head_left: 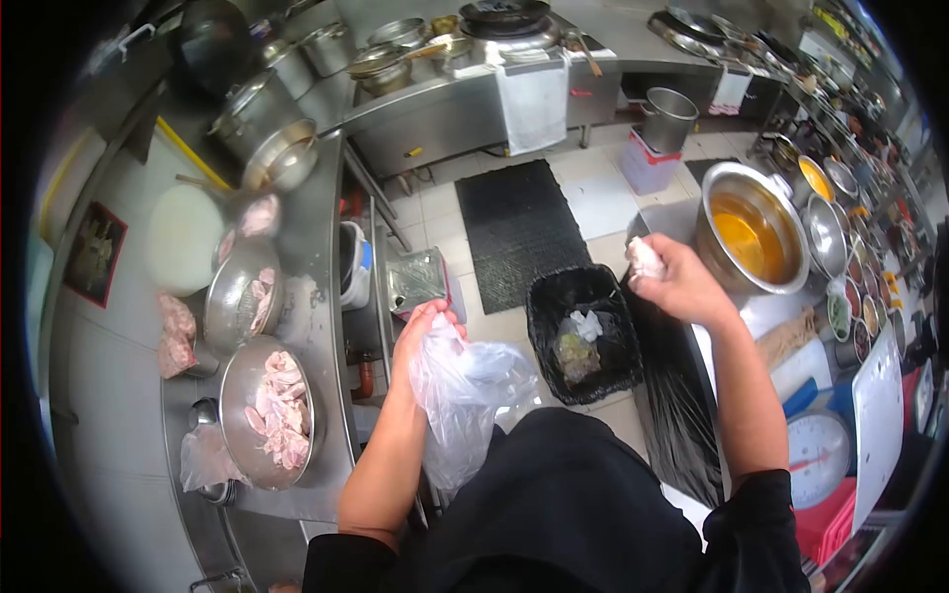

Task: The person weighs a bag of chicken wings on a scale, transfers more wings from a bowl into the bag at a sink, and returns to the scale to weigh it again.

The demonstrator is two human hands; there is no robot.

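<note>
My left hand (420, 336) grips a clear plastic bag (465, 395), which hangs down in front of my dark clothing. My right hand (677, 282) is closed around a crumpled white item (646, 259), held near the edge of the right counter. Between my hands and lower down stands a bin (537, 346) lined with black plastic, with white and yellowish scraps inside. Close to my right hand is a large metal pot (722, 188) holding orange liquid.
On the left steel counter (321, 287) are a bowl of raw meat (282, 415), another metal bowl (242, 296) and more meat (176, 336). A black mat (519, 232) lies on the floor. A scale (816, 460) stands at the right. Stoves line the back.
</note>
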